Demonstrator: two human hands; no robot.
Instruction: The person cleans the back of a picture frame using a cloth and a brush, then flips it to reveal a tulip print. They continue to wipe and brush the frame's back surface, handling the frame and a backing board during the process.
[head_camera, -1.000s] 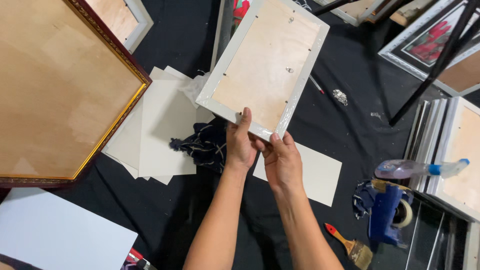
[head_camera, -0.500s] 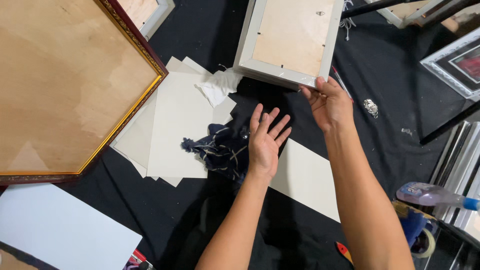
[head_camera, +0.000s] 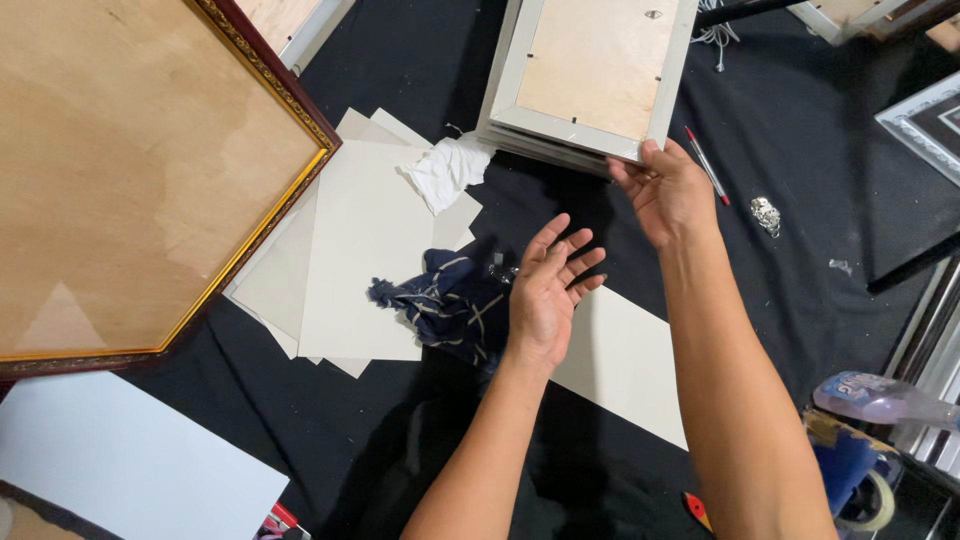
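The grey frame (head_camera: 590, 75) is cut off by the top edge; the frames stacked beneath it are largely hidden.

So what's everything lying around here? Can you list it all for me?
Small frame: one, pale grey with a wooden back, on a stack at top centre.
Large frame: one, dark red and gold, wooden back, left.
Card sheets: several, cream, centre.
White sheet: one, bottom left.
Dark cloth: one, navy striped, centre.
White rag: one, crumpled, above the card.
Pen: one, red, right of the stack.
Spray bottle: one, clear, right edge.
Left hand: open, over the cloth.
Right hand: grip on the small frame's corner.
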